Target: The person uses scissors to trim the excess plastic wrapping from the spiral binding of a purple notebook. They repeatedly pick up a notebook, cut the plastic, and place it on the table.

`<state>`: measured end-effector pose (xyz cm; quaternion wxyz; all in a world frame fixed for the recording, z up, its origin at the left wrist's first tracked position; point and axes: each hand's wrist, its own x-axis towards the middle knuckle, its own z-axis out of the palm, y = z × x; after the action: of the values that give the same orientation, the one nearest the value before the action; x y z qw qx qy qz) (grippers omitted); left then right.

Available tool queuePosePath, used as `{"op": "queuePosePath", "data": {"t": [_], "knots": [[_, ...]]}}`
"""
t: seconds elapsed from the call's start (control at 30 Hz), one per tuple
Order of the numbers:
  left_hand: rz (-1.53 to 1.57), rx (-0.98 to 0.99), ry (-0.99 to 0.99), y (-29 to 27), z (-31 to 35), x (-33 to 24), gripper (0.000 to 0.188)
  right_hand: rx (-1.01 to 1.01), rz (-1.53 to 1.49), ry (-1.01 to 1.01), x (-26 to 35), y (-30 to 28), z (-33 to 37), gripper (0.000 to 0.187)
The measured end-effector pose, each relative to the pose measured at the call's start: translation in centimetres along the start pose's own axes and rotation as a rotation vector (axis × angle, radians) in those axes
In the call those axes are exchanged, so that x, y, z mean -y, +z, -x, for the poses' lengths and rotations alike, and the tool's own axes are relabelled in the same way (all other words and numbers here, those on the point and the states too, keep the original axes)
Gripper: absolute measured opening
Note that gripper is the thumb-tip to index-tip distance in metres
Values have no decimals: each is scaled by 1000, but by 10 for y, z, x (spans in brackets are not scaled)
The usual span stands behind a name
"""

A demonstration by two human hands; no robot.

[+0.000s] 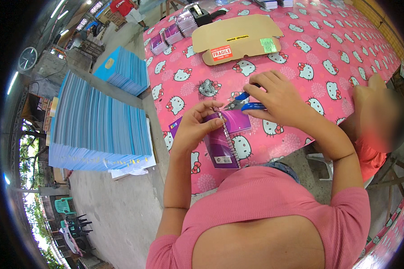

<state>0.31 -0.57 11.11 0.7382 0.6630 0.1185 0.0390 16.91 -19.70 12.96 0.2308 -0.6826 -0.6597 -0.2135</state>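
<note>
Currently, left hand fingers curled, pinching purple notebook over worktop; right hand arched, gripping blue-handled tool by notebook's upper end. Beyond notebook: silvery heap, cardboard piece, tape dispenser.

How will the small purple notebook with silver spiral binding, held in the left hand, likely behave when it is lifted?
The small purple spiral notebook is probably light: the left hand pinches its far end between thumb and fingers. It may swing open on the silver spiral along one long edge. Being flat and rectangular, it seems unlikely to roll.
</note>
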Motion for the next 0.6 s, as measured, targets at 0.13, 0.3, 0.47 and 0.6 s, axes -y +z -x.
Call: {"op": "queuePosePath", "data": {"t": [0.13, 0.3, 0.47, 0.6], "knots": [[-5, -34, -13, 10, -1, -6, 40, -39, 28, -61, 3, 2, -4, 48], [-34, -104, -10, 9, 0, 0, 38, 280, -315, 210, 7, 1, -4, 35], [-448, -230, 76, 15, 6, 20, 37, 1062, -1160, 1027, -3, 21, -4, 44], [-629, -417, 141, -4, 27, 18, 34, 501, -946, 615, 34, 57, 53, 47]]}}
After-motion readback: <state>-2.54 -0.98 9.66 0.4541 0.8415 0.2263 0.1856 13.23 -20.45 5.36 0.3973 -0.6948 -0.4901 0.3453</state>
